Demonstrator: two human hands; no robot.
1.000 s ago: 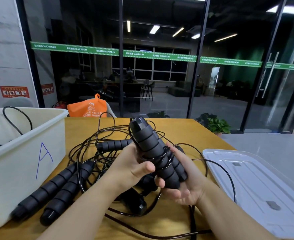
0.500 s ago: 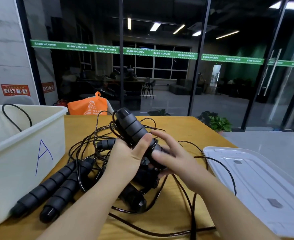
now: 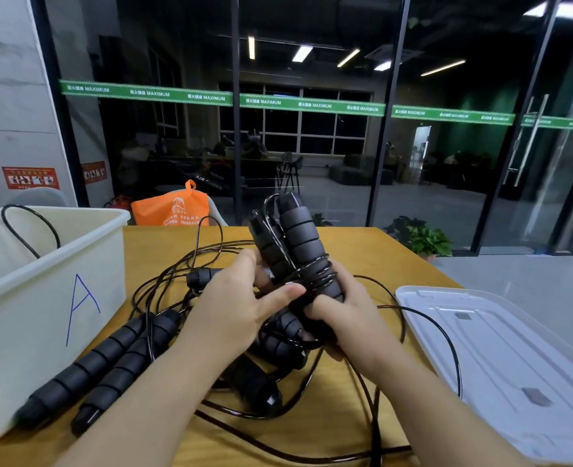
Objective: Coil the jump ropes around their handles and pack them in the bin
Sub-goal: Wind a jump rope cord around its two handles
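A pair of black ribbed jump-rope handles (image 3: 297,242) stands upright above the wooden table (image 3: 339,244), with thin black cord wound several turns around its middle. My right hand (image 3: 340,308) grips the lower end of the pair. My left hand (image 3: 244,308) holds the pair's left side, thumb stretched across the coil. Loose black cord (image 3: 423,318) trails from the handles over the table. Another pair of handles (image 3: 110,362) lies at the front left. More handles (image 3: 261,382) lie under my hands. The white bin marked A (image 3: 42,298) stands at the left.
A black cord loop (image 3: 25,224) sticks up out of the bin. The white bin lid (image 3: 501,358) lies flat on the right. An orange bag (image 3: 174,207) sits behind the table's far edge. Glass walls stand beyond, and a potted plant (image 3: 420,237) is at the right.
The handle pair has swung from tilted leftward to nearly upright and risen. My right hand has shifted from the cord beside the handles to gripping their lower end.
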